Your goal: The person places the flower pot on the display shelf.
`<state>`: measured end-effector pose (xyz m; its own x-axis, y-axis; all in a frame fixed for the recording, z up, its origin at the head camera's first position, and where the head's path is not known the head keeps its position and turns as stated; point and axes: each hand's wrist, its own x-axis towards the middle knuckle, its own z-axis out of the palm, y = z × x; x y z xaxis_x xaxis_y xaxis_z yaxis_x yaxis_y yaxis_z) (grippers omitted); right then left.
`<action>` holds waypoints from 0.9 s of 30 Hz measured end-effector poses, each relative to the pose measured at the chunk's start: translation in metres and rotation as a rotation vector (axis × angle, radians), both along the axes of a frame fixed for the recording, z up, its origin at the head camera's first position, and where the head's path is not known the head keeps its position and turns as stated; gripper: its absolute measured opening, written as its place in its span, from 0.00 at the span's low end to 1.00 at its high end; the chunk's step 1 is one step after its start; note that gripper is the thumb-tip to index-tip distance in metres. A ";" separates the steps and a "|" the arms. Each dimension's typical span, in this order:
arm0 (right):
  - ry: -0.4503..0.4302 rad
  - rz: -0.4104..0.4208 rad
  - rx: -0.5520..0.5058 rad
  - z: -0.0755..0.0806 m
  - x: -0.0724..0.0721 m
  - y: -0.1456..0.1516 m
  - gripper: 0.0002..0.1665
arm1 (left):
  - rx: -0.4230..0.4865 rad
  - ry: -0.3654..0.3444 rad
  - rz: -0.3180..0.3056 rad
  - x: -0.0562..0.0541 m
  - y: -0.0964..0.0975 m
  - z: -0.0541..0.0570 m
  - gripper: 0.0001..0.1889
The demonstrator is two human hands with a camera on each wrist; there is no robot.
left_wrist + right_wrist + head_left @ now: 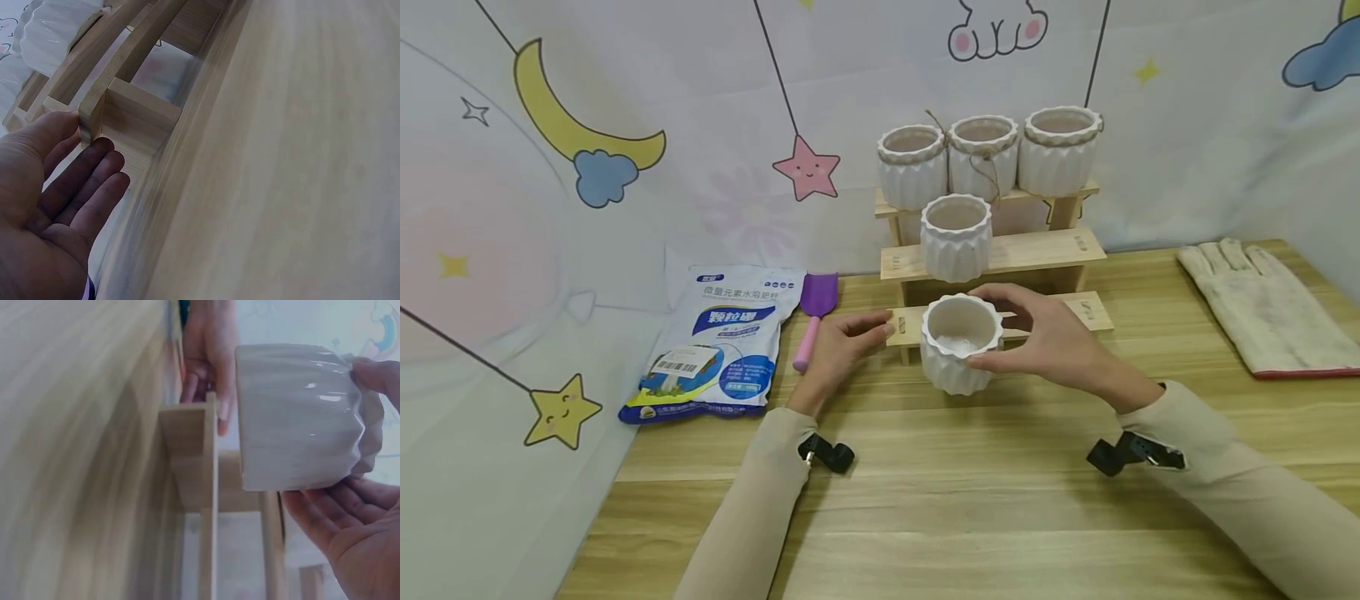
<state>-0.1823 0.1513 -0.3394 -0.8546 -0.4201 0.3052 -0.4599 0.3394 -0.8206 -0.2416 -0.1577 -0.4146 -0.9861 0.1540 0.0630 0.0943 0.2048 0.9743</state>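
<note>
My right hand [1045,342] grips a white fluted ceramic flowerpot [958,367] by its side, thumb near the rim. In the right wrist view the pot [294,419] appears sideways, above the bottom shelf board [209,487] of a wooden tiered stand. At that board's left end, my left hand [844,342] pinches the wood. The left wrist view shows the thumb on the board end [94,109], with the fingers beneath. One more white pot [957,242] stands on the middle shelf. On the top shelf are three white pots [983,158] with twine round their necks.
Left of the stand lie a purple shovel [818,293] with a pink handle and a white and blue fertilizer bag [722,333]. A pale work glove [1262,304] lies on the wooden table [962,517] at the right. Behind hangs a patterned cloth [715,75].
</note>
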 end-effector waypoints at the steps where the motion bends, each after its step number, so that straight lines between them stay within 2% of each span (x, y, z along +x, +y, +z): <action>1: 0.000 -0.010 0.002 0.002 0.000 0.002 0.44 | 0.000 0.000 -0.001 0.000 0.000 0.000 0.17; 10: 0.022 -0.065 -0.004 0.022 -0.003 0.024 0.43 | -0.004 0.003 -0.011 0.000 -0.002 -0.001 0.17; 16: -0.002 -0.085 -0.039 0.036 -0.009 0.036 0.41 | -0.013 0.006 -0.016 0.000 -0.001 0.000 0.17; 23: -0.051 -0.196 -0.006 0.052 -0.016 0.053 0.40 | -0.018 0.022 -0.019 0.000 -0.001 0.001 0.17; 27: -0.068 -0.240 0.013 0.057 -0.026 0.063 0.40 | -0.025 0.023 -0.019 0.000 -0.002 0.001 0.17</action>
<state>-0.2078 0.2142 -0.2827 -0.9488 -0.2059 0.2395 -0.3086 0.4427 -0.8419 -0.2416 -0.1594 -0.4139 -0.9812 0.1749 0.0819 0.1210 0.2266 0.9664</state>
